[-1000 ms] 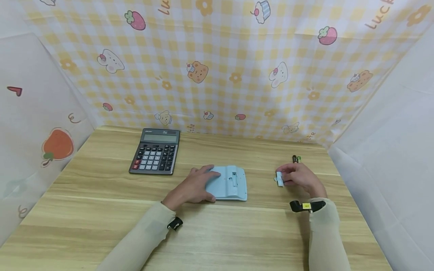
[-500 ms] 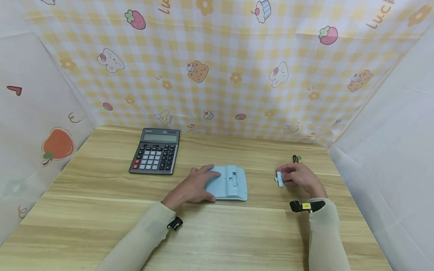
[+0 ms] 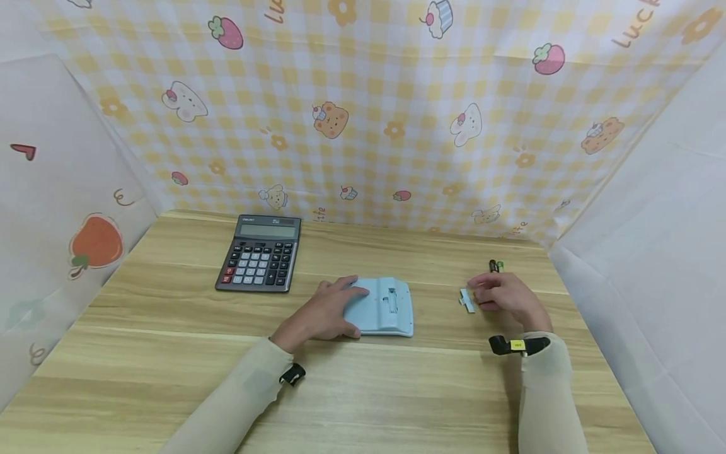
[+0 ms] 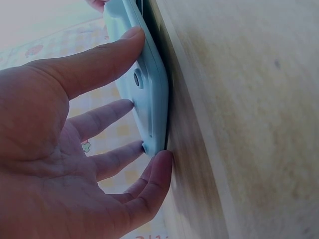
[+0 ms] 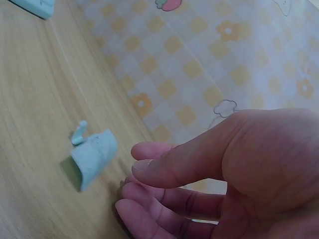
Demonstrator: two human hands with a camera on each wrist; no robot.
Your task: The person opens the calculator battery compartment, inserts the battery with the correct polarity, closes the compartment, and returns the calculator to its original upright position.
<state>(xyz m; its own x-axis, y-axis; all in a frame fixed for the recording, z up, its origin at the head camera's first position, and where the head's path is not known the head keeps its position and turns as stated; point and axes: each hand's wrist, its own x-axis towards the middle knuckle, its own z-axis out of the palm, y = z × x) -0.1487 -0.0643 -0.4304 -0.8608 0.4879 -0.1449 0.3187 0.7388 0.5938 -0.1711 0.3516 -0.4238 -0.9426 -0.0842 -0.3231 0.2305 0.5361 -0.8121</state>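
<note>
A light blue calculator-like device [image 3: 367,310] lies back side up on the table, its battery compartment [image 3: 391,301] uncovered. My left hand [image 3: 329,312] holds it from the left, thumb at the near edge and fingers over the back and far edge. In the left wrist view, the thumb [image 4: 132,42] and fingertips meet its casing. A small light blue battery cover [image 3: 467,301] with a clip tab lies on the table to the right. My right hand [image 3: 507,297] is just right of that cover, apart from it, with loosely bent fingers and nothing in them.
Two batteries, one dark [image 3: 493,265] and one green [image 3: 500,266], lie just behind my right hand. A dark grey calculator [image 3: 259,254] lies face up at the back left. A checked yellow cloth [image 3: 363,151] hangs behind the wooden table [image 3: 397,397].
My right hand has let go of the battery cover and drawn slightly right; the cover now lies on the table. The left hand and the device have not moved.
</note>
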